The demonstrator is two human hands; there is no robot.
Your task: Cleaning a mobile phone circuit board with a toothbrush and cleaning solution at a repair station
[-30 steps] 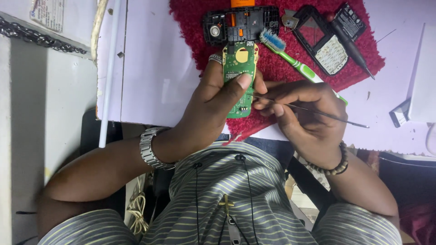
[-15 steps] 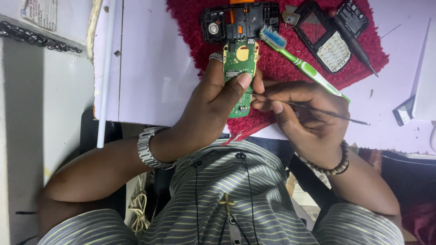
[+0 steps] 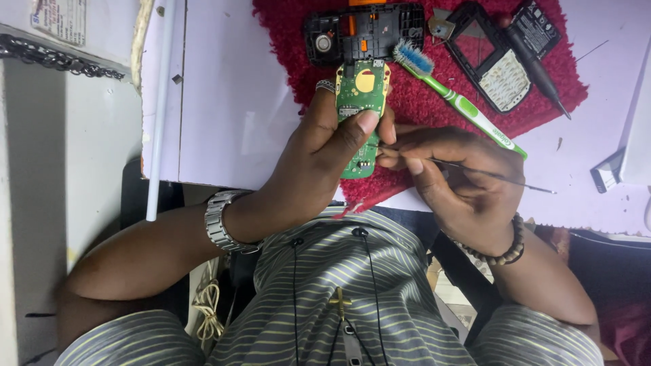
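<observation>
Two hands work over a red mat [image 3: 420, 102]: the left hand [image 3: 319, 159] has its fingers closed around a green circuit board [image 3: 363, 91]. The right hand [image 3: 461, 183] pinches a thin metal probe [image 3: 495, 177], its tip touching the board's lower part.

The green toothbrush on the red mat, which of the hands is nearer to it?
Right. The right hand, holding a thin probe, lies just below the toothbrush handle. The left hand grips the green circuit board, left of the bristles.
</observation>
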